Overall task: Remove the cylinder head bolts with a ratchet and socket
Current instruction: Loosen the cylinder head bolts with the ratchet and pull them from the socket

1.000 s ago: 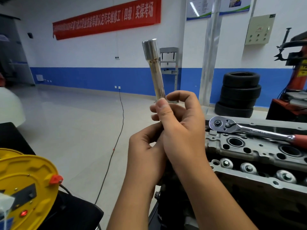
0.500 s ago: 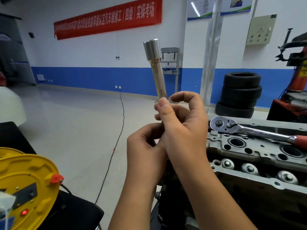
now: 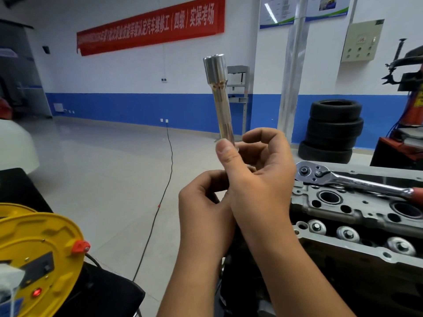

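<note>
Rising upright above both hands, the long socket (image 3: pixel 220 97) is pinched at its lower end by the right hand (image 3: pixel 258 177); the left hand (image 3: pixel 202 202) curls just below, seemingly gripping its hidden base. Right of the grip, the ratchet (image 3: pixel 352 181) lies on the cylinder head (image 3: pixel 357 209).

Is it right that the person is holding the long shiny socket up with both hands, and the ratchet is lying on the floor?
Not quite. The ratchet isn't on the floor; the head view shows it lying on top of the cylinder head, to the right of the hands. The rest is right: the right hand and left hand hold the long shiny socket upright.
</note>
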The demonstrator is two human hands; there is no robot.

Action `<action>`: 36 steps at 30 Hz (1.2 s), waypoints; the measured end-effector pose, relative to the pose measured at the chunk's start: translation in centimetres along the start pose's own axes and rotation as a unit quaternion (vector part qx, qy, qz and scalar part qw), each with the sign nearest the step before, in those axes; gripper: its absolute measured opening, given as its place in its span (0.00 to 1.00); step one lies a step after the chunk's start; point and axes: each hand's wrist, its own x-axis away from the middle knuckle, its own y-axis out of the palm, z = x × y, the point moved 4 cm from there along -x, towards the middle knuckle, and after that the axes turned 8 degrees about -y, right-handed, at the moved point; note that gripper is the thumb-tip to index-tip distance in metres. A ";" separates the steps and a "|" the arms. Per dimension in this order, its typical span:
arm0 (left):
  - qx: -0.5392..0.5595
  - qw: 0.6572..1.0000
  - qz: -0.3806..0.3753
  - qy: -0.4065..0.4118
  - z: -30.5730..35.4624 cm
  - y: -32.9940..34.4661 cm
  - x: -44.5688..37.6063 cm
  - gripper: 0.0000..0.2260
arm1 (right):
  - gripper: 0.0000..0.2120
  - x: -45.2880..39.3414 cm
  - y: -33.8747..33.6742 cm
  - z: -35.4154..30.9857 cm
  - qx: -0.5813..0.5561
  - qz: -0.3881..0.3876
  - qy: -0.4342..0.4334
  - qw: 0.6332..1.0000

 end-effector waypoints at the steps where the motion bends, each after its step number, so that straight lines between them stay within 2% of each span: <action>1: 0.000 1.000 0.008 -0.004 0.0 -0.1 0.0 0.08 | 0.11 0.0 0.0 -0.1 0.004 0.003 -0.007 1.000; 6: 0.022 0.998 -0.054 -0.017 0.1 0.1 0.0 0.12 | 0.06 -0.1 0.2 0.1 0.000 -0.012 -0.006 1.000; 8: 0.015 0.999 -0.038 -0.004 0.3 0.1 0.1 0.12 | 0.05 -0.1 0.3 0.1 -0.003 -0.015 -0.008 1.000; 13: 0.018 1.000 -0.006 -0.001 0.4 0.1 0.2 0.14 | 0.11 0.1 0.1 -0.3 0.014 0.004 -0.037 0.999; 17: 0.036 0.998 -0.049 -0.013 0.6 0.2 0.3 0.13 | 0.07 -0.1 0.3 -0.1 -0.003 -0.013 -0.020 1.000; 20: 0.021 0.999 -0.040 -0.008 0.8 0.2 0.2 0.13 | 0.04 0.0 0.4 0.1 -0.009 -0.021 -0.011 1.000; 25: 0.027 0.999 -0.006 -0.017 0.7 0.1 0.4 0.13 | 0.13 0.1 0.0 -0.5 0.005 0.024 -0.029 0.999; 30: 0.037 0.997 -0.067 -0.031 1.0 0.3 0.5 0.13 | 0.07 0.0 0.0 -0.2 -0.008 0.003 -0.016 1.000; 32: 0.025 0.998 -0.053 -0.027 0.9 0.2 0.4 0.13 | 0.07 0.0 0.1 -0.2 -0.010 -0.003 -0.013 1.000; 36: 0.004 1.000 -0.005 -0.012 0.9 0.0 0.3 0.12 | 0.14 0.1 0.1 -0.5 0.020 0.007 -0.036 0.999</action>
